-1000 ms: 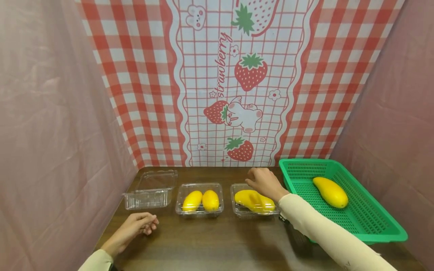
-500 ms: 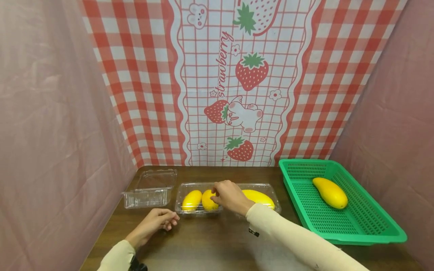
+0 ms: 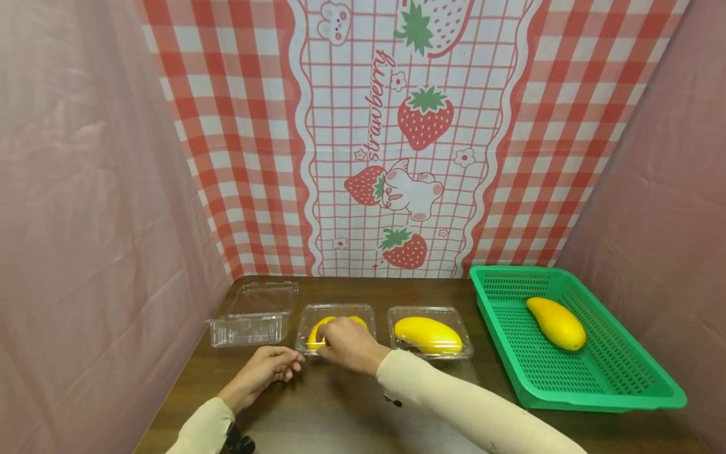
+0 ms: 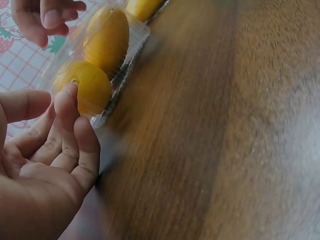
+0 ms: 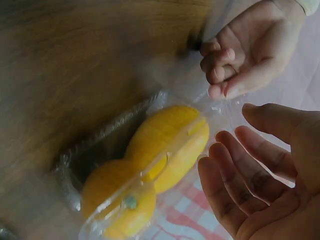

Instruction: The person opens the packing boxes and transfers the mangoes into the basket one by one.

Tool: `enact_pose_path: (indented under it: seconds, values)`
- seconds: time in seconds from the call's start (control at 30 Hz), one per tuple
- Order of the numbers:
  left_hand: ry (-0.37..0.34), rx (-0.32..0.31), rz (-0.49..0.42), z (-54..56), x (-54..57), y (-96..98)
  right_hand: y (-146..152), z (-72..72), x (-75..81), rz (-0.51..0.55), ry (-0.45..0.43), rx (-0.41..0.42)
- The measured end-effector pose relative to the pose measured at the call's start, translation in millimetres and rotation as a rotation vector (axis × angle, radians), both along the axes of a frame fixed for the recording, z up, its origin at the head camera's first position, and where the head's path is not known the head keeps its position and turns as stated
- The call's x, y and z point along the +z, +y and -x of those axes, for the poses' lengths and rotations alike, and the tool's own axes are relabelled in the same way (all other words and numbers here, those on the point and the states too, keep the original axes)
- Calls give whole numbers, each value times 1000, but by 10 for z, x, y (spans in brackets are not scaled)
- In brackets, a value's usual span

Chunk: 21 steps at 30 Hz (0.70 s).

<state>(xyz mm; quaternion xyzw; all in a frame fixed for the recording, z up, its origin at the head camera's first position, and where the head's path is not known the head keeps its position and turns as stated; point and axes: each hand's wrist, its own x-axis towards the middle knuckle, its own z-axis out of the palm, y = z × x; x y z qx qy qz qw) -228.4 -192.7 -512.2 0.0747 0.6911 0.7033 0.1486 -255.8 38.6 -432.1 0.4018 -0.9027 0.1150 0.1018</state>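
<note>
A clear plastic clamshell box (image 3: pixel 334 308) with two yellow mangoes (image 4: pixel 106 42) inside stands mid-table, its lid down over them. Over this box hovers my right hand (image 3: pixel 351 345), its fingers loosely bent with nothing between them; in the head view it partly hides the mangoes. My left hand (image 3: pixel 263 373) is by the box's front left corner, fingers half curled and holding nothing. Whether its fingertips touch the box I cannot tell. To the right, a second clamshell box (image 3: pixel 460 315) holds a yellow mango (image 3: pixel 428 335) beneath its lid.
At the left, an unfolded clear clamshell box (image 3: pixel 246 333) lies with its lid back. A green plastic basket (image 3: pixel 601 400) with one mango (image 3: pixel 556 323) inside occupies the right side. A strawberry-print cloth (image 3: pixel 397 126) hangs behind the wooden table (image 3: pixel 420 410).
From the right-hand box, my right hand has moved left to above the middle box. My left hand has come right, up to that box's front left corner. The boxes look unmoved.
</note>
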Motion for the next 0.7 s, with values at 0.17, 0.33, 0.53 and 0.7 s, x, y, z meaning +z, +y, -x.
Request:
enact_pose_path:
  seconds: [0.17,0.33,0.53,0.7]
  values:
    - [-2,22,-10,11,-9,17,-136,-33,-108,-52,6,-2]
    - [-9,25,-33,28,-35,45,-182,-66,-227,-52,27,4]
    - [-7,59,-61,44,-22,52,-301,-51,-237,-37,150,-36]
    - [-18,83,-58,39,-9,57,-411,-60,-256,-106,225,-77]
